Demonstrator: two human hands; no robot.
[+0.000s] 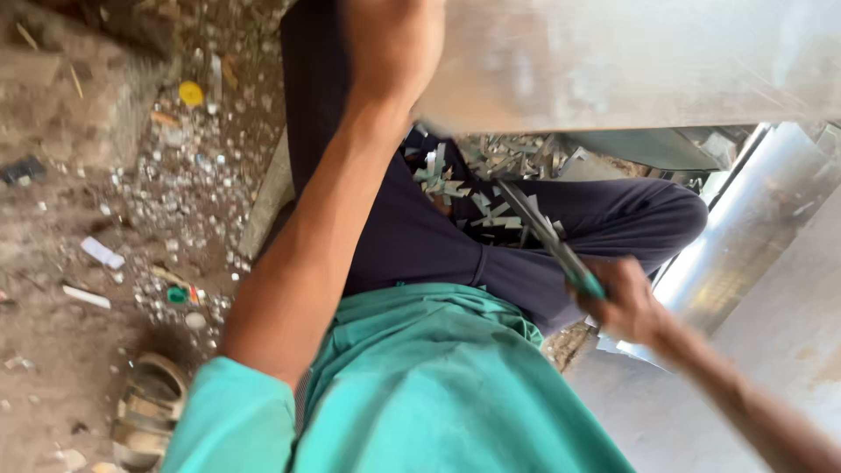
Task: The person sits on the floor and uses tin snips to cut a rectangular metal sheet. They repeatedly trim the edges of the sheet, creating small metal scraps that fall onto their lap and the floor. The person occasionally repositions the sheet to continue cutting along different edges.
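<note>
Metal sheet (631, 57), pale and dull, is being held up at twelve to one o'clock by the left hand (390, 39), whose fingers are curling over its near edge; it seems to be kept raised and steady so the cutting edge stays within reach. At four o'clock the right hand (626, 307) is wrapping tight round the green handles of a pair of tin snips (547, 236), whose blades are pointing up toward the sheet's lower edge. Small bright offcuts (477, 188) are lying across the dark trousers (420, 236) below the sheet, just where trimmings would drop. A larger curved metal piece (753, 228) is crowding the three o'clock side, close to the snipping arm. At eight o'clock a sandal (149, 407) is resting on the littered dirt floor (53, 350), well apart from the work.
</note>
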